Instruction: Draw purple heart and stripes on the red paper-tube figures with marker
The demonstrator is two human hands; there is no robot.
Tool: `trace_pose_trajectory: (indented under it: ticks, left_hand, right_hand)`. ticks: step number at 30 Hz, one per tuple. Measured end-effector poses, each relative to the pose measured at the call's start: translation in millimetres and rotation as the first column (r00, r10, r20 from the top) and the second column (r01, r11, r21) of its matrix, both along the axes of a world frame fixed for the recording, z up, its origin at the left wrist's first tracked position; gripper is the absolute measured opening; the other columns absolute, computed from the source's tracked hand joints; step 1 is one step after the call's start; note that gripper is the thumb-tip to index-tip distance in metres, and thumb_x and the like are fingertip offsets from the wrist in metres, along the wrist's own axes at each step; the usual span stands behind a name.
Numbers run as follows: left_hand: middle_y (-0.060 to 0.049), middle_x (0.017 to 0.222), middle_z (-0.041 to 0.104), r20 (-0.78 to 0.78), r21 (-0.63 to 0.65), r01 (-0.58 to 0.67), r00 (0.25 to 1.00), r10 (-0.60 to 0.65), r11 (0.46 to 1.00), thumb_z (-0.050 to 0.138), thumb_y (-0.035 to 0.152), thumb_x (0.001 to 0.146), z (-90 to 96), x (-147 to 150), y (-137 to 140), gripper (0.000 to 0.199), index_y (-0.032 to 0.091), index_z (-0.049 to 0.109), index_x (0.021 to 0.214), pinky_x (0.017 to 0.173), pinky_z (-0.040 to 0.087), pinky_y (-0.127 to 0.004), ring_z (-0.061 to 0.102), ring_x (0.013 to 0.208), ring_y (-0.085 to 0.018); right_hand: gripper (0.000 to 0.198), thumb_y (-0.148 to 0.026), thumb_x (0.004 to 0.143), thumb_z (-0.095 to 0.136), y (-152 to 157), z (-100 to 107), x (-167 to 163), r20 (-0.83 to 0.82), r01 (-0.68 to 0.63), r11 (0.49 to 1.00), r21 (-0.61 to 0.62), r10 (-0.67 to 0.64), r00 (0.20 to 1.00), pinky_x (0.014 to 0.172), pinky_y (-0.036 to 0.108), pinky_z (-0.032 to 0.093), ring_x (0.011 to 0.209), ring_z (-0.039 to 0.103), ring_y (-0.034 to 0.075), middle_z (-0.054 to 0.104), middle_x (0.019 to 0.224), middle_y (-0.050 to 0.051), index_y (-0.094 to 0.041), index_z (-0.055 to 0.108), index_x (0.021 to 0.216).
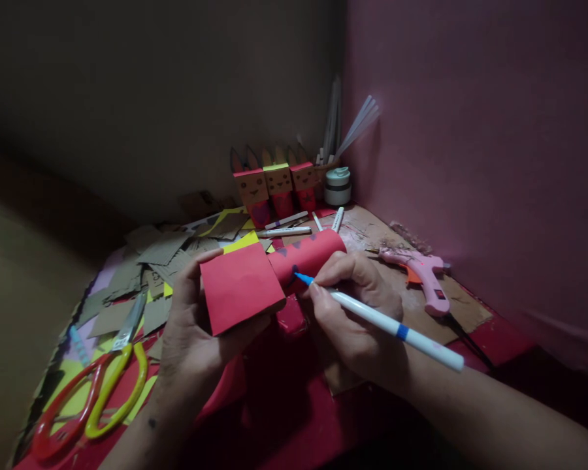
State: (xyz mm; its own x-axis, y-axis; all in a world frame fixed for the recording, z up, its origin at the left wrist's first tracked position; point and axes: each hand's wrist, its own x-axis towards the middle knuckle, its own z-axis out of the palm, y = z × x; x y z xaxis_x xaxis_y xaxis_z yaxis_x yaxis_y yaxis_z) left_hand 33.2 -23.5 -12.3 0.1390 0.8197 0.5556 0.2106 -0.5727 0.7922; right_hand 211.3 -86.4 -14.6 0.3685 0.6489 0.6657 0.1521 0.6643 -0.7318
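My left hand [196, 326] is closed around a red paper-covered box figure [242, 284], its square face turned up toward me. From the box a red paper tube [313, 251] extends to the right, with several dark marks drawn along it. Pinched in my right hand [355, 307] is a white marker [396, 329] with a blue band. The marker's blue tip touches the tube at a dark mark just beside the box. The underside of the box and some left fingertips are hidden.
Scissors [117, 385] with red and yellow handles lie at left by cardboard scraps [161, 251]. Three box-headed figures [277, 186] stand at the back, near loose markers [287, 231] and a lidded jar [338, 187]. A pink glue gun [421, 271] with a cord lies right.
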Motion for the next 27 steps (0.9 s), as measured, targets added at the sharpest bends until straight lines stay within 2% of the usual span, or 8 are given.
trace_pose_trajectory:
  ticks: [5,11,14,19,23,27]
  left_hand:
    - [0.002,0.113,0.074,0.055,-0.052,-0.021,0.998,0.024,0.998,0.1,0.028,0.049,0.8,1.5,-2.0,0.088,0.038,0.063,0.128,0.075,0.065,-0.023,0.076,0.089,-0.017]
    - [0.002,0.111,0.075,0.044,-0.005,0.005,0.999,-0.005,1.0,0.101,0.027,0.046,-1.7,-0.9,2.5,0.091,0.036,0.064,0.128,0.073,0.063,-0.019,0.076,0.085,-0.015]
    - [0.003,0.107,0.076,0.072,-0.001,0.025,0.997,-0.024,1.0,0.102,0.03,0.046,-1.5,-1.6,2.8,0.09,0.036,0.064,0.127,0.071,0.064,-0.02,0.076,0.082,-0.015]
    - [0.001,0.113,0.074,0.01,0.002,-0.015,1.0,0.015,1.0,0.101,0.031,0.048,-0.9,-1.1,1.7,0.091,0.036,0.062,0.129,0.075,0.065,-0.026,0.076,0.089,-0.017]
    - [-0.001,0.113,0.074,0.016,0.022,-0.032,0.999,0.031,0.999,0.101,0.032,0.046,-0.7,0.0,3.3,0.092,0.033,0.063,0.129,0.076,0.066,-0.031,0.075,0.09,-0.02]
    - [-0.001,0.113,0.074,0.03,-0.015,-0.033,0.999,0.034,0.999,0.101,0.029,0.045,0.2,-0.1,2.7,0.091,0.032,0.064,0.127,0.076,0.065,-0.028,0.075,0.089,-0.019]
  right_hand:
    - [0.018,-0.007,0.082,0.059,2.7,-6.2,-3.0,0.033,0.041,0.999,-0.009,-0.04,0.999,0.047,0.024,0.034,0.051,0.041,0.008,0.046,0.065,-0.007,-0.023,0.053,0.08]
    - [0.02,-0.004,0.078,0.059,2.9,-6.3,-6.4,0.09,0.076,0.997,0.033,-0.078,0.993,0.053,0.026,0.038,0.055,0.042,0.009,0.045,0.066,-0.006,-0.023,0.052,0.078]
    - [0.019,-0.005,0.079,0.058,1.7,-4.2,-5.4,0.088,0.069,0.997,0.025,-0.071,0.994,0.053,0.026,0.038,0.055,0.043,0.009,0.046,0.066,-0.006,-0.023,0.052,0.078]
    - [0.02,-0.005,0.079,0.058,0.9,-1.4,-2.0,0.032,0.023,1.0,-0.003,-0.023,0.999,0.046,0.024,0.033,0.051,0.04,0.009,0.044,0.064,-0.008,-0.024,0.051,0.078]
    - [0.021,-0.004,0.077,0.059,1.5,-2.3,-2.2,0.026,0.064,0.998,0.007,-0.065,0.998,0.047,0.024,0.034,0.051,0.04,0.009,0.044,0.063,-0.008,-0.024,0.051,0.077]
    - [0.021,-0.004,0.077,0.06,1.6,-5.3,-3.9,0.071,0.052,0.999,-0.006,-0.051,0.996,0.051,0.027,0.035,0.053,0.04,0.01,0.044,0.065,-0.007,-0.024,0.052,0.078]
